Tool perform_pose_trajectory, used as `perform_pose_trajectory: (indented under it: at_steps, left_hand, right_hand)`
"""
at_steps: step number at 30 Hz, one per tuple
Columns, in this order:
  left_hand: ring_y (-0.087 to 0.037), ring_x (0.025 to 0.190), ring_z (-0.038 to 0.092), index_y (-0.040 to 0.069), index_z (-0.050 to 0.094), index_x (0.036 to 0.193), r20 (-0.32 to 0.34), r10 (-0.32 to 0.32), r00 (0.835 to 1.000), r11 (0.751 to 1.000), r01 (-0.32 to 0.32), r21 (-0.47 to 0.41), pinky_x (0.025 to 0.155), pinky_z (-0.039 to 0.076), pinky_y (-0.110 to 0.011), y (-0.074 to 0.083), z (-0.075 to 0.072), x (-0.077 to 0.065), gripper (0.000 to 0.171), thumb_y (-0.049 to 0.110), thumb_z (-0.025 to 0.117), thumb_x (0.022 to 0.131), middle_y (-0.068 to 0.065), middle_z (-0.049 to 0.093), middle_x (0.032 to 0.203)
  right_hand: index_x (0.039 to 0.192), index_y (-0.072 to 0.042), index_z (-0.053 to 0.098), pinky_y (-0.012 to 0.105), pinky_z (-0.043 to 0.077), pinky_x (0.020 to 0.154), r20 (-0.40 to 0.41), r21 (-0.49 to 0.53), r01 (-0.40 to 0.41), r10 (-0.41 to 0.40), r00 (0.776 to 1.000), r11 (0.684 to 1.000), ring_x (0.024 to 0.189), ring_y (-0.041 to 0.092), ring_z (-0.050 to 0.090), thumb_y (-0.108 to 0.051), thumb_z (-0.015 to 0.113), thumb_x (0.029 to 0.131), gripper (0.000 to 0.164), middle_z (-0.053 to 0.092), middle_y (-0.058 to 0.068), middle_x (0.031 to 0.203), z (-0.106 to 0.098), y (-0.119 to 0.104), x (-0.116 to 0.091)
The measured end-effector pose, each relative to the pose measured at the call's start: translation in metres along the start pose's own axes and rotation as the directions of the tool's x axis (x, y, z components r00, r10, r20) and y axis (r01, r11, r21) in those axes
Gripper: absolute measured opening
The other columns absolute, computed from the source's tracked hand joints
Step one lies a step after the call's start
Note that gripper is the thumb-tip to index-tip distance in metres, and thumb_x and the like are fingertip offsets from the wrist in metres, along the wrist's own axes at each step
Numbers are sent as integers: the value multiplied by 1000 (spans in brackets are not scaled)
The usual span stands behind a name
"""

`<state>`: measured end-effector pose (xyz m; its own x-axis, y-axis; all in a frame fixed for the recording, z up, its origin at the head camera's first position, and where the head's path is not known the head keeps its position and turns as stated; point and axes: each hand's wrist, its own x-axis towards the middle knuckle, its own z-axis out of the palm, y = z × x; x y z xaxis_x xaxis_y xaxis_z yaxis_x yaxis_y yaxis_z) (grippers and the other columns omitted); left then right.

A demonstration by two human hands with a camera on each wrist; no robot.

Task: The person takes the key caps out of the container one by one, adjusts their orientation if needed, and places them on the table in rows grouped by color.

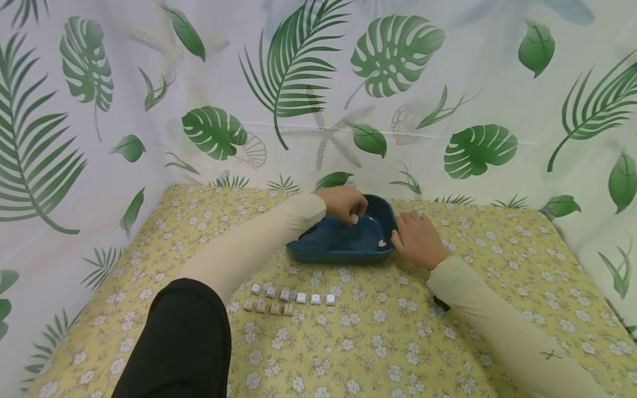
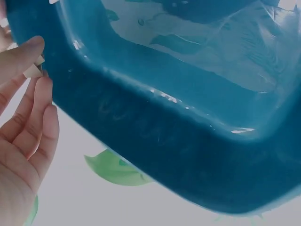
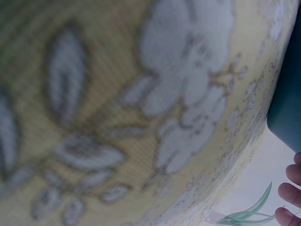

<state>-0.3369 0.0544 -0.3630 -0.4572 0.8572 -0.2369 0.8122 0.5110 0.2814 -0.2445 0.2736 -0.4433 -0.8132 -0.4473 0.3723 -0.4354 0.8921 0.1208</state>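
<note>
My left hand reaches over the blue basin and pinches a small pale keycap between thumb and fingertips. The left wrist view shows that keycap at the fingertips, beside the basin's wall. Another light keycap lies inside, in the near right corner. At the basin's right side, my right hand rests with its fingers against the rim. Only its fingertips show in the right wrist view, close to the basin's corner. My left forearm covers part of the basin's left end.
In front of the basin, a row of white keycaps stands on the flowered yellow cloth, with a row of beige keycaps nearer to me. A leaf-print curtain hangs behind the basin and along both sides.
</note>
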Motion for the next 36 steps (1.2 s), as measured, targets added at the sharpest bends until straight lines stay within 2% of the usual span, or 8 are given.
perform_pose_trajectory:
  at_steps: [6, 14, 23, 30, 36]
  left_hand:
    - [-14, 74, 59, 7, 66, 101, -89, 55, 995, 998, -56, -17, 72, 48, -29, 5, -4, -30, 15, 15, 59, 92, -2, 65, 86]
    - [-12, 72, 53, 15, 64, 97, -171, 65, 983, 995, -77, -63, 69, 46, -24, 19, -2, -69, 9, 15, 66, 88, 1, 62, 90]
    - [-7, 81, 55, 19, 66, 104, -164, 96, 982, 984, -119, -136, 75, 48, -20, 37, 9, -108, 19, 18, 70, 85, 3, 60, 98]
    - [-7, 83, 59, 19, 71, 104, -145, 111, 983, 969, -140, -205, 77, 49, -16, 47, 18, -126, 20, 11, 68, 86, 1, 59, 102]
    - [-6, 81, 59, 19, 72, 101, -148, 111, 983, 947, -149, -283, 74, 50, -17, 47, 27, -134, 20, 7, 65, 88, 2, 58, 103]
  right_hand:
    - [84, -1, 54, 41, 36, 62, -17, 11, 7, -7, 1000, 1000, 72, 30, 50, -18, 46, 92, 20, 54, 15, 80, 1, 0, 0]
    - [87, 1, 55, 43, 40, 64, -22, 9, 10, -9, 1000, 1000, 75, 32, 53, -16, 46, 92, 21, 56, 17, 82, 2, 0, 0]
    - [89, 3, 56, 46, 43, 67, -33, 10, 15, -14, 999, 1000, 78, 34, 55, -16, 46, 92, 22, 58, 18, 84, 3, 0, 1]
    - [91, 4, 56, 48, 44, 69, -16, 13, 7, -7, 1000, 1000, 80, 35, 55, -16, 46, 92, 23, 58, 19, 86, 3, 0, 1]
    - [88, 3, 55, 47, 42, 67, -1, 14, 5, -5, 1000, 1000, 77, 34, 53, -16, 45, 93, 22, 56, 19, 84, 2, 0, 2]
